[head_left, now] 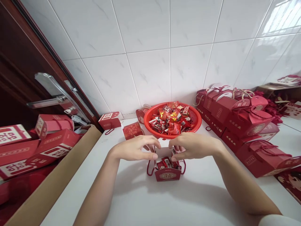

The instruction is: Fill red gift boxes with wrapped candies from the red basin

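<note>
A small red paper candy box (167,175) stands upright on the white table, its top unfolded. Wrapped candies (166,163) show inside it. Dark red cord handles (150,169) loop out on both sides. My left hand (137,148) curls round the upper left edge of the box, thumb in front and fingers behind. On the opposite edge, my right hand (196,146) grips in the same way, its thumb over the opening. The hands partly hide the box's sides and back flap. Just behind them sits a red plastic basket (148,125) heaped with wrapped candies (173,117).
Finished-looking red boxes (237,116) are stacked along the right. A cardboard carton (77,157) with more red boxes (54,142) stands at the left, by a door handle (51,100). Several loose boxes (133,130) lie near the tiled wall (150,75).
</note>
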The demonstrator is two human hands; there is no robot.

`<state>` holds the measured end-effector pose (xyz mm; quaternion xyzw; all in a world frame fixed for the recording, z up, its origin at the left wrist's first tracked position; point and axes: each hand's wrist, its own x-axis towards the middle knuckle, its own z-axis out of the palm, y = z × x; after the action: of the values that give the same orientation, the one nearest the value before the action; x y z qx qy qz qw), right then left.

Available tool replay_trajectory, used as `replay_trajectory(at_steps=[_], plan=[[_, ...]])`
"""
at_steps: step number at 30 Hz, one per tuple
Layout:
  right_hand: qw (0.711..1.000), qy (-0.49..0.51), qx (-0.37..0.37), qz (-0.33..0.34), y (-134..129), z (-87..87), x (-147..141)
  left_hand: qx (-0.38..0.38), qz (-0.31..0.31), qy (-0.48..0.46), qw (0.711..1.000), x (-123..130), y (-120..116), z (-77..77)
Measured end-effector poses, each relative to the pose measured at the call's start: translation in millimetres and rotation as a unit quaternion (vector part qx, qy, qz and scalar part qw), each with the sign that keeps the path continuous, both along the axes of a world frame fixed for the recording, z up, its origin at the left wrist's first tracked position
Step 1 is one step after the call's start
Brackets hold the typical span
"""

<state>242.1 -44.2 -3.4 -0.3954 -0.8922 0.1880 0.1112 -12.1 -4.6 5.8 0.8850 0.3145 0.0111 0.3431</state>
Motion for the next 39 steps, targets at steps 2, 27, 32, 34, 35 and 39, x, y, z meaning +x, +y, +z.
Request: replay_trajectory(at_steps=[2,27,32,34,35,39], plan=[[0.999,-0.010,-0.036,0.030,0,3.6,-1,-0.015,-0.006,-0.011,1.000,1,0,-1.8],[0.913,0.363,0.093,-0.160,-49,-113.4,-9,0.104,0.081,0.058,0.990,22,-26,-8.6],[0.913,0.351,0.035,-0.205,-47,-126.2,-6,0.037,0.023,0.027,0.999,26,-32,-2.2],[0.914,0.345,0.004,-0.212,-46,-126.2,-7,0.028,0.007,0.046,0.999,29,-33,-3.3],[0.913,0.347,-0.004,-0.216,-46,-124.3,-8,0.038,0.004,0.056,0.998,31,-33,-4.5],[0.873,0.426,0.033,-0.236,-51,-101.8,2,0.094,0.008,0.083,0.992,35,-30,-10.9]])
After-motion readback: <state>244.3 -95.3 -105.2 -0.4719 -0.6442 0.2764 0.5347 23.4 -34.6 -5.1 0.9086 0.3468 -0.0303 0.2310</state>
